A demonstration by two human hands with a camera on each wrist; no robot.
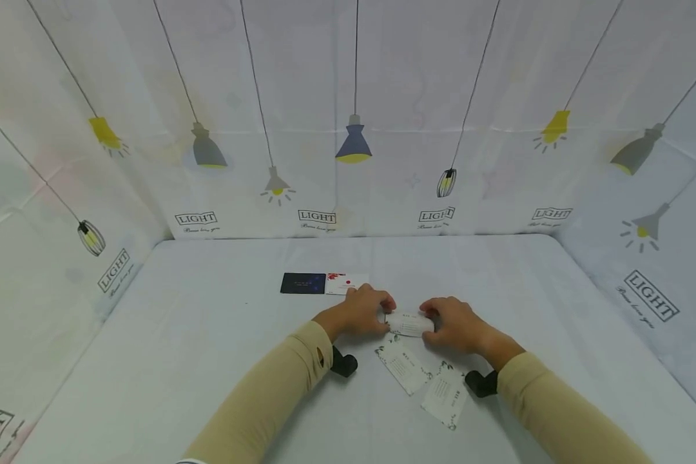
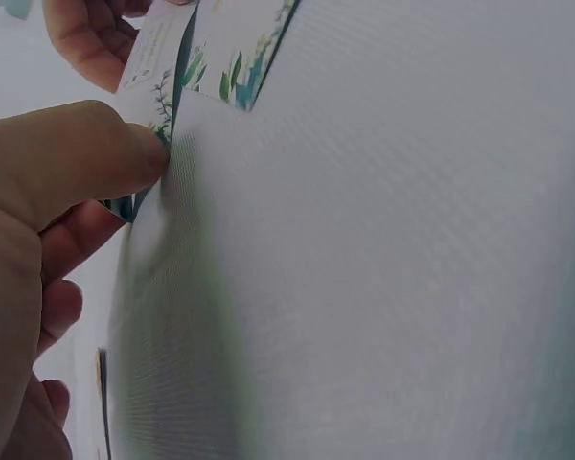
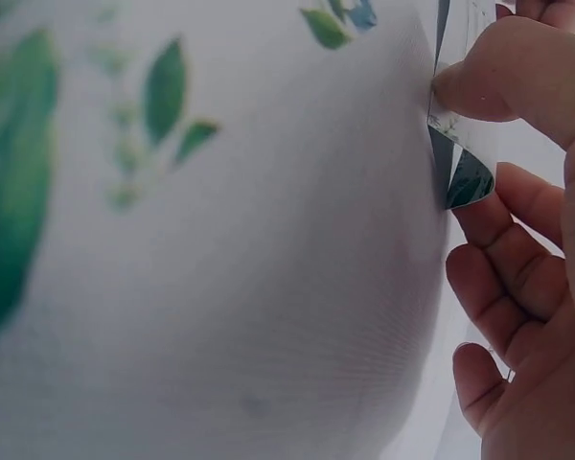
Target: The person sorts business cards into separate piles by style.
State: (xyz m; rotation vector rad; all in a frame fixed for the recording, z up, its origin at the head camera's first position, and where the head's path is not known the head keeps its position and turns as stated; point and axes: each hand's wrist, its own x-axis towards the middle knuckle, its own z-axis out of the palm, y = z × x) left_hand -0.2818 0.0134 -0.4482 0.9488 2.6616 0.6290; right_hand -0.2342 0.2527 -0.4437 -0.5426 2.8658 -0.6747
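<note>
"Holding what, each grip?"
"White card [image 1: 408, 325], twelve o'clock of the nearest loose card [image 1: 403, 365]: left hand [image 1: 361, 312] pinches its nine-o'clock end, right hand [image 1: 458, 327] its three. It's bowed; ease inward pressure evenly."

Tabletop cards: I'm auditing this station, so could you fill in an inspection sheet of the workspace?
Surface: white tabletop, no spill seen.
Job's things: curved floral card, held; second floral card and third floral card lie nearer the wearer.
Clutter: dark card and red-printed white card, side by side, farther off.
Hands: left hand and right hand pinch the curved floral card's opposite ends.
Cables: nothing seen; only printed cords.
Surroundings: pale backdrop printed with lamps.
</note>
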